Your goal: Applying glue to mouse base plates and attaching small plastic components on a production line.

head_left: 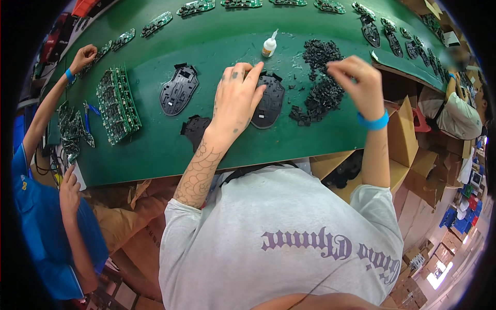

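Note:
My left hand (236, 101) lies palm down on the green table, fingers stretched, thumb and forefinger at the left edge of a black plastic shell (268, 106). Over the right side of a pile of small black plastic parts (324, 97) hovers my right hand (360, 82), its fingers pinched together and slightly blurred; whatever they hold is too small to make out. A second black shell (178, 92) lies to the left. Partly hidden behind my left wrist is another black plastic piece (195, 129). A small white glue bottle (269, 45) stands upright beyond my left hand.
At left, a person in blue reaches over circuit boards (118, 106) and blue-handled pliers (89, 114). More boards (196, 7) line the far edge. At right are shells with boards (370, 31), a cardboard box (403, 132) and another person (459, 116).

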`<move>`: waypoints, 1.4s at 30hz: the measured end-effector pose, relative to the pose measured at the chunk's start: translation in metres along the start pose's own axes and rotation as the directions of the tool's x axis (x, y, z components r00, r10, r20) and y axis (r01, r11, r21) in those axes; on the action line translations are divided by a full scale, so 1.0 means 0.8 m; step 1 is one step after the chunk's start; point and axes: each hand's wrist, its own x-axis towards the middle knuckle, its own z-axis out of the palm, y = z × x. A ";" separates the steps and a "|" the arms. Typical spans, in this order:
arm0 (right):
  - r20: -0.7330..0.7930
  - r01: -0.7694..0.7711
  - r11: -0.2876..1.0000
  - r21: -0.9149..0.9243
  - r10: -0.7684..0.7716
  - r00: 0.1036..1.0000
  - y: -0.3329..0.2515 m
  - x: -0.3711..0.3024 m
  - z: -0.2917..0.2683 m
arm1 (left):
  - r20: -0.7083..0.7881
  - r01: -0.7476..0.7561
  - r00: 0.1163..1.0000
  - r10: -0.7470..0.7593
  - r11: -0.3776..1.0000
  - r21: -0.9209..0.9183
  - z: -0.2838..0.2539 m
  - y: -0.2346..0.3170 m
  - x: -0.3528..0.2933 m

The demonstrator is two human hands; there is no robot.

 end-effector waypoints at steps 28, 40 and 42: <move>0.137 -0.434 0.825 0.363 0.413 0.900 -0.064 -0.047 0.061 | 0.116 0.440 0.866 -0.486 0.630 -0.640 -0.034 0.009 -0.050; 0.253 -0.517 0.462 0.720 0.520 0.816 -0.092 -0.054 0.098 | -0.137 0.225 0.903 -0.408 0.717 -0.660 -0.034 0.041 -0.035; 0.257 -0.533 0.475 0.700 0.528 0.809 -0.092 -0.057 0.098 | -0.146 0.214 0.908 -0.393 0.733 -0.646 -0.037 0.046 -0.038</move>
